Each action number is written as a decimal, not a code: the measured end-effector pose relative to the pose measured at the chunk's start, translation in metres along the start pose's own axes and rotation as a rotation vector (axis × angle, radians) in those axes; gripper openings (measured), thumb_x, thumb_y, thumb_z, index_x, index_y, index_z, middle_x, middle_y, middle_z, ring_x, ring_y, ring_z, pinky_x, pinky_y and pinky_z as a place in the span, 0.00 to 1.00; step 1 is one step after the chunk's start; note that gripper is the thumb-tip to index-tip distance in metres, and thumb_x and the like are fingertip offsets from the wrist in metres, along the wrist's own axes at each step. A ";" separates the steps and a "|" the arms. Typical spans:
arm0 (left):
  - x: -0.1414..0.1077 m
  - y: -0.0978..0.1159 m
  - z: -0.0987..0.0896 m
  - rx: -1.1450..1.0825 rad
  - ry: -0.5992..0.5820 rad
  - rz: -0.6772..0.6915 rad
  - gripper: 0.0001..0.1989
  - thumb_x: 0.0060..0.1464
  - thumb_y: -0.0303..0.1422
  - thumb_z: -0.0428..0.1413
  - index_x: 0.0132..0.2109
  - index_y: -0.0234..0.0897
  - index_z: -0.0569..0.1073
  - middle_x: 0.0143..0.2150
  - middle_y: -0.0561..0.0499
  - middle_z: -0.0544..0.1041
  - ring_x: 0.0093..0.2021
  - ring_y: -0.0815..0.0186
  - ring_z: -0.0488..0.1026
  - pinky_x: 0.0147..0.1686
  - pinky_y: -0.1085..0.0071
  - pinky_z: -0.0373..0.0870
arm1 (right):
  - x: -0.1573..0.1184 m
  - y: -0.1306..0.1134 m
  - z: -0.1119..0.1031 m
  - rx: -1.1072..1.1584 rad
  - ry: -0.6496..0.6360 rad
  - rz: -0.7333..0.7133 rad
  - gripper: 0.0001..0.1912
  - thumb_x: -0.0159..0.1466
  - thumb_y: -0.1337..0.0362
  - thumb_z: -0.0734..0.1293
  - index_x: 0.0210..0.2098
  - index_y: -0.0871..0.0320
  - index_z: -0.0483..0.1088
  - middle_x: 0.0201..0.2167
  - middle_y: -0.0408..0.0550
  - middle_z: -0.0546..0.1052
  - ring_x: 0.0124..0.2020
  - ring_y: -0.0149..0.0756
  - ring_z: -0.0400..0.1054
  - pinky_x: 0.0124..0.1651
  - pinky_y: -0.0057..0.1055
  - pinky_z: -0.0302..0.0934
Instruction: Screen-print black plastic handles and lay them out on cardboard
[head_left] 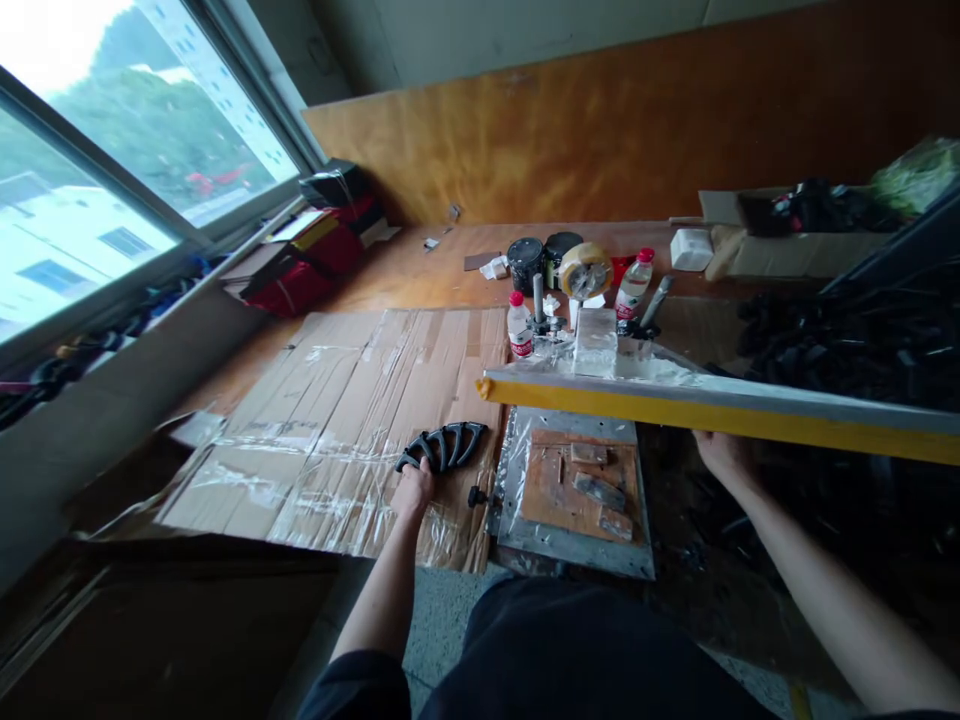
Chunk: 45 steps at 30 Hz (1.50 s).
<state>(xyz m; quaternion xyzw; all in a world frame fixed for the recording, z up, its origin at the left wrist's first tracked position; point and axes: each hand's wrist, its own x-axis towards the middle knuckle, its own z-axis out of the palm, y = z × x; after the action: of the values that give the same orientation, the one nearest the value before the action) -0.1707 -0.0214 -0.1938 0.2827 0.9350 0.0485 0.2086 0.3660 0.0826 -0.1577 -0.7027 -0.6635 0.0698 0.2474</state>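
Observation:
My left hand [415, 490] grips the near end of a black curved part with several ribs and gaps [450, 446], just over the flattened cardboard. My right hand [724, 455] is at the lower edge of a long yellow-sided bar [675, 408]. Its fingers are hidden behind the bar, so whether they hold anything does not show. Between the hands lies a metal plate [514, 470] bearing a wooden board [547, 490] with small blocks on it. A black knob [477, 496] sits at the plate's left side.
Flattened cardboard [337, 390] covers the left of the bench. Behind the bar stand two red-capped bottles [519, 328] [634, 285], black tubs [525, 262] and a tape roll [586, 272]. Dark parts [847, 330] are heaped at right. A red box [307, 275] is by the window.

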 end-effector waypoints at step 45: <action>-0.013 -0.014 -0.003 0.047 0.208 0.579 0.27 0.63 0.47 0.45 0.63 0.38 0.67 0.65 0.38 0.65 0.60 0.47 0.64 0.60 0.51 0.58 | -0.084 -0.327 0.191 0.286 -0.799 -0.184 0.26 0.62 0.61 0.66 0.58 0.67 0.69 0.51 0.61 0.72 0.51 0.42 0.70 0.57 0.36 0.61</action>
<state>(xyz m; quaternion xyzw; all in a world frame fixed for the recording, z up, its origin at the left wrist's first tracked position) -0.1696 -0.0401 -0.1890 0.5355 0.8329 0.1130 0.0827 -0.0183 0.0488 -0.1983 -0.5172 -0.7505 0.4053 0.0709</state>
